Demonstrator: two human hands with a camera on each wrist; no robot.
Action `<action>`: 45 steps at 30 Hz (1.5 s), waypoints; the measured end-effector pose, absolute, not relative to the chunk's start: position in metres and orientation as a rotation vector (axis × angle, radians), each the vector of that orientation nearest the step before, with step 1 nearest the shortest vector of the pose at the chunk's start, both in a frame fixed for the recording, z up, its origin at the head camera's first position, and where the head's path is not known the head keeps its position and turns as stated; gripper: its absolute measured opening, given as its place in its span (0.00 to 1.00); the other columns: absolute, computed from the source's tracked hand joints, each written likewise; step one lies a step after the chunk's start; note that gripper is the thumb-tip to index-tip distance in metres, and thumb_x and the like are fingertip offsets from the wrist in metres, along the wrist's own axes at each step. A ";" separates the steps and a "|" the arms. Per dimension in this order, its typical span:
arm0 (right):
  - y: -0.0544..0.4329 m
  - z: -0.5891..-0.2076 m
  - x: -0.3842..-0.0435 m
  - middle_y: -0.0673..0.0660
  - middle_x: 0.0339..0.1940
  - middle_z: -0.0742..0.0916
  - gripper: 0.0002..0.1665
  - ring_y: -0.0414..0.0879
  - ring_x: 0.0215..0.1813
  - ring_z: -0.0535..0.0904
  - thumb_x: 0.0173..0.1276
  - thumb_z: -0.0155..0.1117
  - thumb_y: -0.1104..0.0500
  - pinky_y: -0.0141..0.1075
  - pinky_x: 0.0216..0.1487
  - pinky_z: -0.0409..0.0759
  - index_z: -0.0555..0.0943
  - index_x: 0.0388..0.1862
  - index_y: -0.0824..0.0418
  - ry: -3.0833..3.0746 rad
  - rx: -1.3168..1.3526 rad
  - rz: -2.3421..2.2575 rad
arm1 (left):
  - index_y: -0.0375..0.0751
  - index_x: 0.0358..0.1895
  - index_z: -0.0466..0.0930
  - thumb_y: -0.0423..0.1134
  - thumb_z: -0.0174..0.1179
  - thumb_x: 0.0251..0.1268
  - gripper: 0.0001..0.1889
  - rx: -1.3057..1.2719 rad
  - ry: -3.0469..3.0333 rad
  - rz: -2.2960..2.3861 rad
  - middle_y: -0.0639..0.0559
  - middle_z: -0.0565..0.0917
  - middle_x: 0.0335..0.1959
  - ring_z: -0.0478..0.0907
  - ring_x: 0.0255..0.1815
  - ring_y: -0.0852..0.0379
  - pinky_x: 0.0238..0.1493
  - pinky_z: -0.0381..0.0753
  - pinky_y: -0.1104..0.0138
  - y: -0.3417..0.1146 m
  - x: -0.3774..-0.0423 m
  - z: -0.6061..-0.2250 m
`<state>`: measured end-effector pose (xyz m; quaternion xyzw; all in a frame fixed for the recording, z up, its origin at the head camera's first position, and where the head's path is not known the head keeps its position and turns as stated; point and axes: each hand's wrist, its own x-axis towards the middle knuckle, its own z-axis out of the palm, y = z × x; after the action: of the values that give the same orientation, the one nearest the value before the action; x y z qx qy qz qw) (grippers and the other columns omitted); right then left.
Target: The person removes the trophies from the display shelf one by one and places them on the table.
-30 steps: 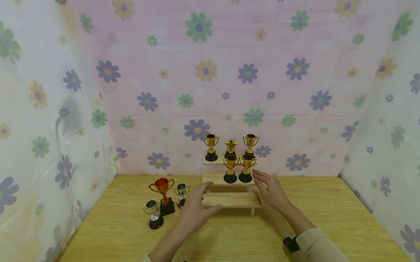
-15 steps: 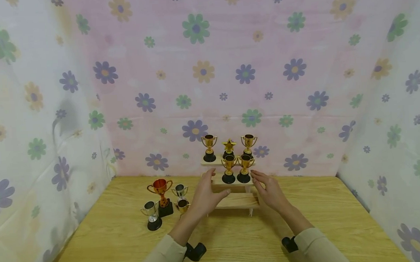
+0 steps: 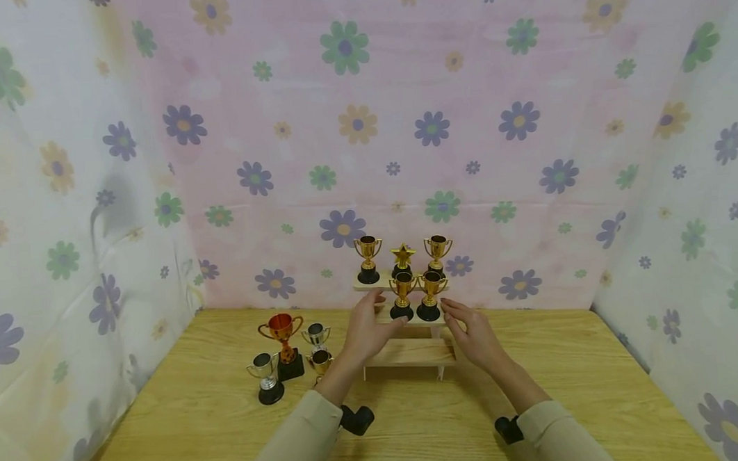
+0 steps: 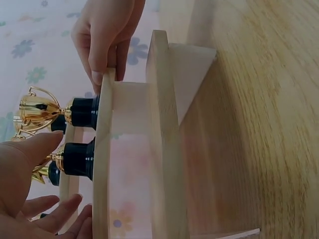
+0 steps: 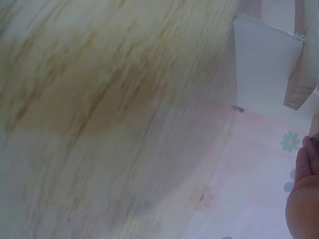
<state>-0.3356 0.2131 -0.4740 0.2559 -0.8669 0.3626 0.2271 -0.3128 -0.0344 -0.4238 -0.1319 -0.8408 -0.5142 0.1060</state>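
The left gold cup stands upright, 1 of 2 on the middle shelf. The left hand has its grip apart around it; the right hand is at the shelf's end, clamped or not I cannot tell. Likely step: positioning cups; next calls for a gentle pinch.

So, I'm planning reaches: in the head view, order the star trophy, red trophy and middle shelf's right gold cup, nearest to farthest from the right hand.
1. Right gold cup, on the middle shelf.
2. Star trophy, on the top shelf.
3. Red trophy, on the table, farther left.
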 end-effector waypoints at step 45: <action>0.212 -0.473 -0.334 0.68 0.67 0.80 0.20 0.65 0.68 0.76 0.81 0.55 0.62 0.60 0.65 0.74 0.79 0.65 0.73 -2.396 0.696 1.037 | 0.37 0.42 0.89 0.35 0.78 0.55 0.13 -0.317 -2.417 -1.229 0.47 0.89 0.38 0.85 0.43 0.48 0.47 0.81 0.52 -0.014 -0.329 -0.432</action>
<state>-0.3335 0.2122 -0.4726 0.2515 -0.8654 0.3745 0.2181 -0.3289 -0.0143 -0.4321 -0.1137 -0.8667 -0.4407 0.2041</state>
